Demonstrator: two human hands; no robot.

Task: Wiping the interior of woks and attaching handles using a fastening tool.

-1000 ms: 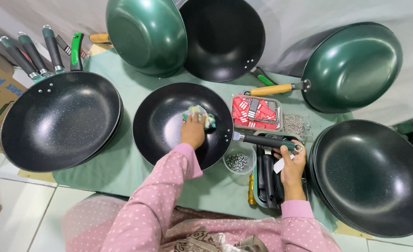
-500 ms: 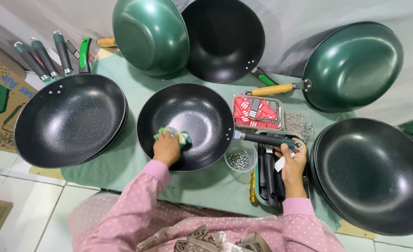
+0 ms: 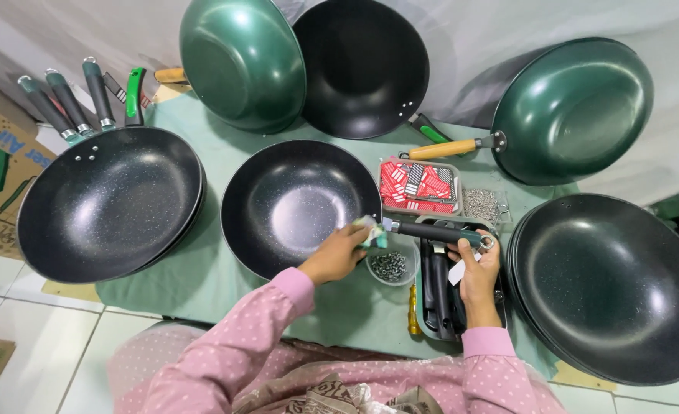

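A black pan [image 3: 297, 207] sits mid-desk, toward the front edge. The left hand [image 3: 338, 254] presses a small green cloth [image 3: 372, 230], pinched in closed fingers, against the pan's right rim. The right hand [image 3: 477, 272] grips the end of the pan's dark handle [image 3: 431, 230], above a tray of spare handles [image 3: 439, 295]. A small bowl of screws [image 3: 389, 266] stands between the hands.

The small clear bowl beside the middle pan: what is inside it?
The small clear bowl holds small dark metal pieces, probably screws. The left hand and its cloth cover the bowl's upper edge.

Pink sleeves [image 3: 224, 345] speckled with small white dots
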